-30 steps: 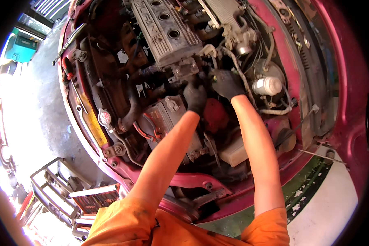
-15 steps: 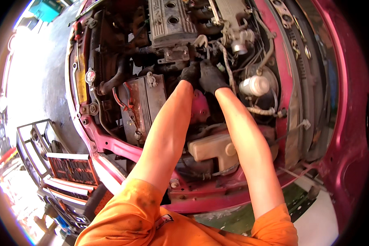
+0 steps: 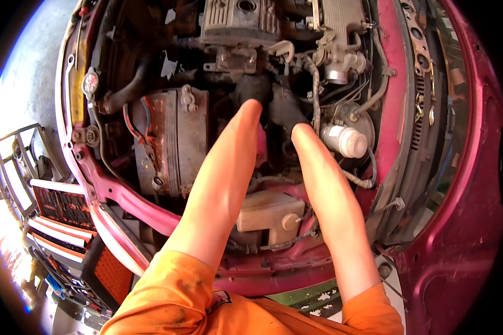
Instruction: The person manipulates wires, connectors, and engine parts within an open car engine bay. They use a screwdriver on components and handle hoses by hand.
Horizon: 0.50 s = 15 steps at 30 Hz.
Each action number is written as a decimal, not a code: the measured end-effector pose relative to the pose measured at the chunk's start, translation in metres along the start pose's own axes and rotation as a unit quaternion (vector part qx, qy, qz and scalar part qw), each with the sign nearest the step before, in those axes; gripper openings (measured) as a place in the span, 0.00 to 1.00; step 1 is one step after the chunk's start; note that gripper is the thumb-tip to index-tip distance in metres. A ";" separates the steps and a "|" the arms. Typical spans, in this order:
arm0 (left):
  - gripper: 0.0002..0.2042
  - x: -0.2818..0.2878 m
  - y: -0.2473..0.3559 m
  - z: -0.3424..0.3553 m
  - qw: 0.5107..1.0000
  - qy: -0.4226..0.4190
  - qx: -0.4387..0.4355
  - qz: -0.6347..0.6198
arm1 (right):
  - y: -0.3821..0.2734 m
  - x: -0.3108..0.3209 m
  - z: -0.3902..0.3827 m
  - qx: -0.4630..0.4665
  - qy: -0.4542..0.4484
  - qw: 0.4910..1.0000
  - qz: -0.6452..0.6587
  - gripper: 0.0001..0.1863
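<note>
Where the light drops away below the ribbed engine cover, the black-gloved left hand sits right by the metal bracket, and the right hand, gloved too, is close in beside it! Both sets of fingers are buried in shadow, so I can't tell whether they're spread, closed or gripping anything. Left of the forearms lies the battery; between them shows the beige tank, and out right, the white reservoir.
</note>
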<state>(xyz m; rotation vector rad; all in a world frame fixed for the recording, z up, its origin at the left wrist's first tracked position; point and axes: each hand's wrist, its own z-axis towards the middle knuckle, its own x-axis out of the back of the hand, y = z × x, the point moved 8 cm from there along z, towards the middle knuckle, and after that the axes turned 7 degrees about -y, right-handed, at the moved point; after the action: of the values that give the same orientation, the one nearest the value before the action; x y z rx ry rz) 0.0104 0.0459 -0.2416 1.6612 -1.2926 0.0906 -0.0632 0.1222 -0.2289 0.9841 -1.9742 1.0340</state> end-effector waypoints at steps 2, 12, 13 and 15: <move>0.21 -0.002 -0.005 0.002 0.999 0.004 0.013 -0.035 | -0.006 0.007 -0.004 -0.023 -0.005 0.997 -0.067 0.26; 0.35 0.000 -0.037 0.001 0.973 0.084 0.158 -0.147 | -0.030 0.038 -0.005 0.006 -0.009 0.999 -0.052 0.21; 0.35 0.002 -0.034 -0.004 0.972 0.087 0.164 -0.146 | -0.028 0.041 -0.005 0.006 0.009 0.999 -0.042 0.22; 0.36 0.005 -0.039 -0.001 0.976 0.116 0.118 -0.145 | -0.036 0.038 -0.005 0.027 -0.001 0.998 -0.063 0.20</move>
<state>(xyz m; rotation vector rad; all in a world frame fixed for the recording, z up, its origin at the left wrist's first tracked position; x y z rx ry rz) 0.0429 0.0412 -0.2625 1.9608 -0.8805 0.2618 -0.0493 0.1006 -0.1830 1.1242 -1.8681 1.0202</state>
